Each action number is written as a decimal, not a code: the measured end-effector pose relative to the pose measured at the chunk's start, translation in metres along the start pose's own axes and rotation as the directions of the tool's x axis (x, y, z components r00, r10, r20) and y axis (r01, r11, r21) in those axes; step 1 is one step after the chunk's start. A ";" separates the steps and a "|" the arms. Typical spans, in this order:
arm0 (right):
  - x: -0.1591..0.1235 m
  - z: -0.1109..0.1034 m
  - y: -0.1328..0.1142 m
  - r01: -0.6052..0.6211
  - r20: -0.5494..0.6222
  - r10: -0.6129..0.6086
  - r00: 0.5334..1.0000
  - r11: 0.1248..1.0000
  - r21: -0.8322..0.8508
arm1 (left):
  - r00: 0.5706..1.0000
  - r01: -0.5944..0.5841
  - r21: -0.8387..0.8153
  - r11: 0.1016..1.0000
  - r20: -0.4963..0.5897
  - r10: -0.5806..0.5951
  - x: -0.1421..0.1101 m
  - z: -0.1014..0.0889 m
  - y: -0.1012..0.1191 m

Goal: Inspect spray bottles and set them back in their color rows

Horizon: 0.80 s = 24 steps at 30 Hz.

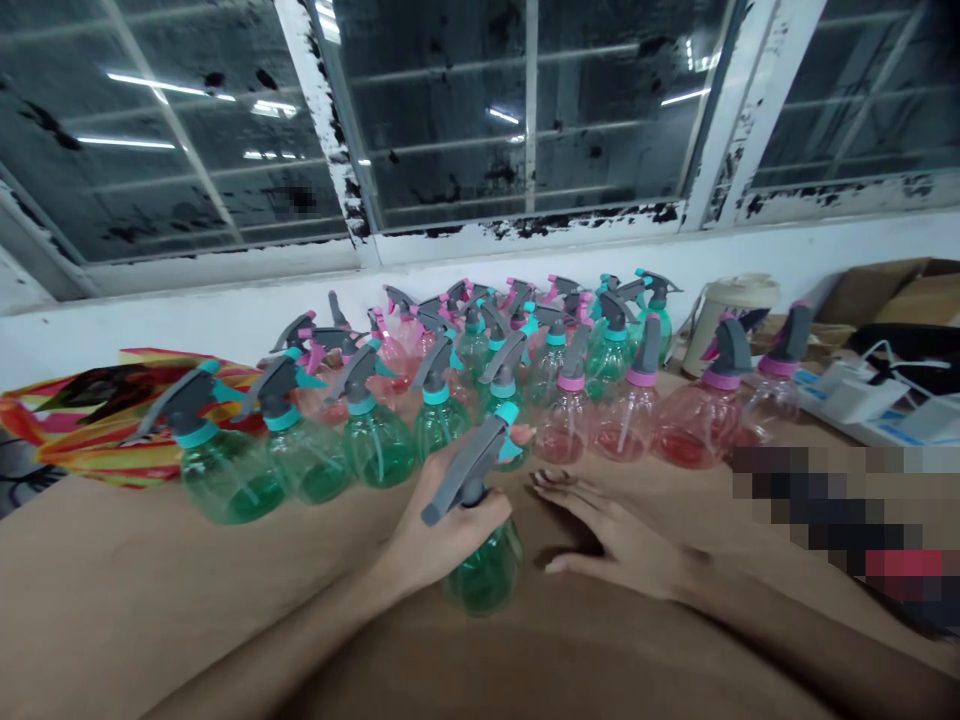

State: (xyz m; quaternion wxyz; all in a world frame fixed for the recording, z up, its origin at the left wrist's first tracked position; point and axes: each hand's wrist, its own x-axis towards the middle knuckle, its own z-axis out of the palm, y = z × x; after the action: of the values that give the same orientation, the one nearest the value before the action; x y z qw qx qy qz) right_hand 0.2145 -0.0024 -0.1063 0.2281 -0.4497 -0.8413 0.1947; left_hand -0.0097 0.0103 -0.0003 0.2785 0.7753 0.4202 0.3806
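My left hand (442, 530) grips a green spray bottle (487, 575) around its neck, under the grey trigger head with a teal cap (480, 455); the bottle stands on the brown table (150, 600). My right hand (611, 530) lies flat on the table just right of that bottle, fingers spread, holding nothing. Behind them stand several green spray bottles (375, 440) and pink spray bottles (690, 425) in rows.
A red and yellow striped bag (97, 420) lies at the left. A beige lidded cup (731, 310) stands at the back right beside cardboard boxes (900, 290). A white power strip with cables (870, 395) lies at the right. A white wall and windows rise behind.
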 end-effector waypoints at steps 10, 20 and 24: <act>-0.002 0.003 -0.001 -0.005 -0.040 0.003 0.999 0.999 -0.039 | 0.997 -0.030 -0.005 1.000 0.078 0.030 -0.001 -0.001 -0.003; -0.004 0.006 0.005 -0.010 0.024 0.014 1.000 0.986 -0.169 | 0.990 -0.103 0.008 0.995 0.098 0.102 0.002 -0.004 -0.003; -0.004 0.004 0.006 -0.005 0.024 0.010 1.000 0.985 -0.171 | 0.986 -0.144 -0.041 0.989 0.083 0.147 0.002 -0.003 -0.004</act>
State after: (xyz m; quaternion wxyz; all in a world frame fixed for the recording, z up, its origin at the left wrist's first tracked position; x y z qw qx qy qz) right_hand 0.2182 -0.0035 -0.1139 0.1776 -0.4682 -0.8560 0.1283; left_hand -0.0137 0.0140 -0.0009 0.2810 0.8147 0.3433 0.3734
